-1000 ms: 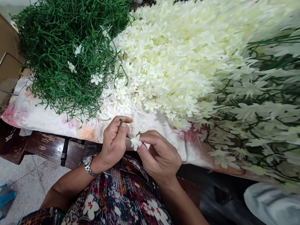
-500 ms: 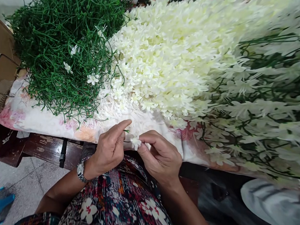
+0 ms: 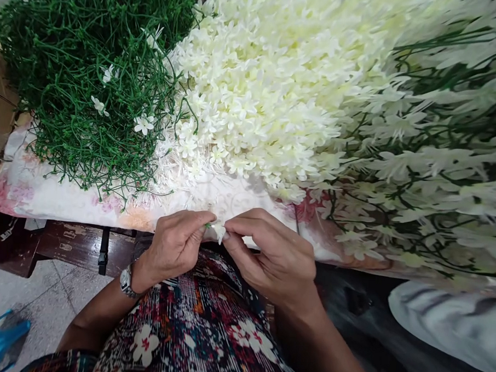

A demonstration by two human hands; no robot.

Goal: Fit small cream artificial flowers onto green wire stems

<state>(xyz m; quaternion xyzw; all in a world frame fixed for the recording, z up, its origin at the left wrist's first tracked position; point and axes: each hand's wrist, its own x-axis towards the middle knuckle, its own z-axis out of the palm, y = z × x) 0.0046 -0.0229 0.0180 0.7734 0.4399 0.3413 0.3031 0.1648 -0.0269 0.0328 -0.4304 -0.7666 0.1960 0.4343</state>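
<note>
Between my two hands, at the cloth's front edge, is a small white artificial flower (image 3: 218,231). My right hand (image 3: 273,253) pinches it by the petals between thumb and fingertips. My left hand (image 3: 180,242), with a watch on its wrist, is closed on a thin green stem (image 3: 207,226); only the stem's tip shows, touching the base of the flower. Behind my hands a heap of loose white flowers (image 3: 259,110) spreads over the floral cloth (image 3: 235,193). Left of it lies a pile of green plastic stems (image 3: 88,91), with a few white flowers on top.
White stamen threads (image 3: 166,169) lie between the two heaps. On the right are flower sprays (image 3: 437,178) with green stems. A cardboard box (image 3: 1,98) stands at the left edge, a blue plastic object (image 3: 3,337) on the floor, and pale striped fabric (image 3: 443,326) at lower right.
My left index finger, stretched out before, has come down onto the thumb around the stem. The flower has turned, and the stem's tip now meets it. The view has shifted slightly.
</note>
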